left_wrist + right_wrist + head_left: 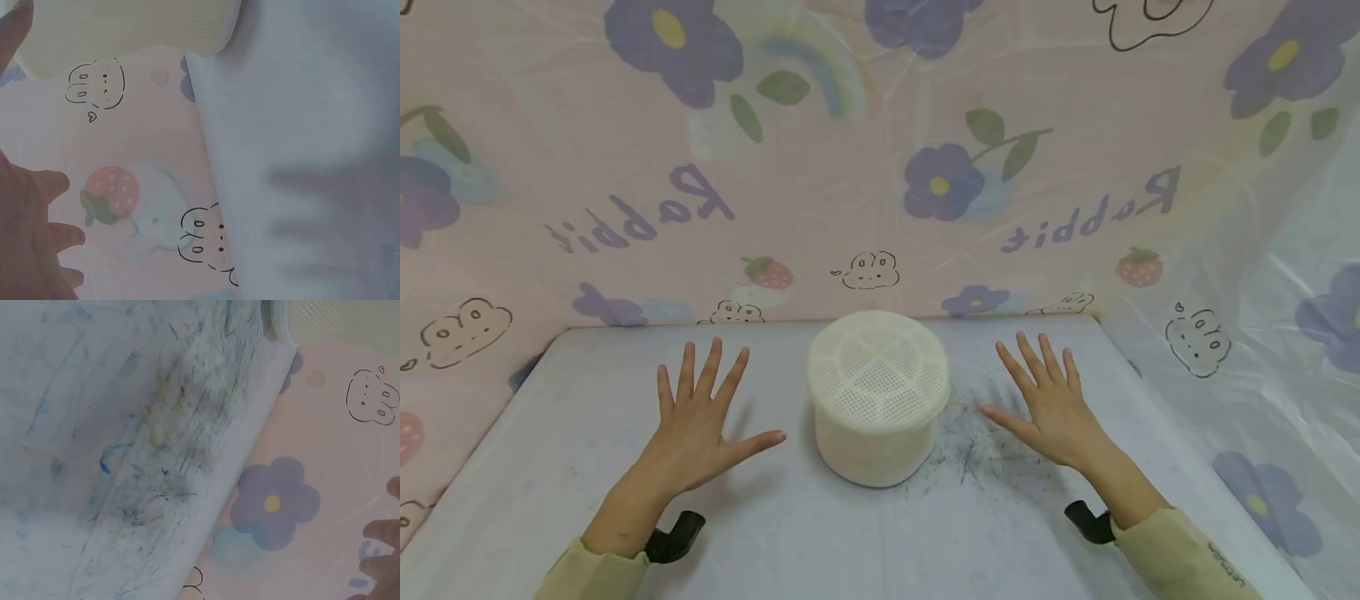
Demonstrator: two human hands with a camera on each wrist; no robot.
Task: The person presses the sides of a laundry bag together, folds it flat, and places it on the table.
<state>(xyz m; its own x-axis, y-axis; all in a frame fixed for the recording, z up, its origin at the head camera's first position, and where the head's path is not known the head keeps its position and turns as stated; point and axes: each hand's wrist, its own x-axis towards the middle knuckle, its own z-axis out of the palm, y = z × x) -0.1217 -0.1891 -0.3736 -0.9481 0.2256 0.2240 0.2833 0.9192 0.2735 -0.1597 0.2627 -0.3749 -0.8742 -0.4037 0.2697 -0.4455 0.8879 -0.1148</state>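
Note:
In the head view, a cream round tub (876, 450) with a perforated mesh top (880, 367) stands upright on the white table. To its left, my left hand (692, 442) is held palm down with fingers spread, the thumb tip a short way from the tub. My right hand (1060, 421) is on the other side, its fingers also spread and apart from the tub. Neither hand holds anything. The left wrist view catches part of the left hand (25, 231) and the tub (125, 28); only fingertips of the right hand (381, 556) show in the right wrist view.
Dark scuffs and coloured streaks mark the white tabletop (880, 550) right of the tub. A pink printed curtain (850, 167) hangs behind the table's far edge and along the sides. Each wrist carries a black camera mount (676, 537).

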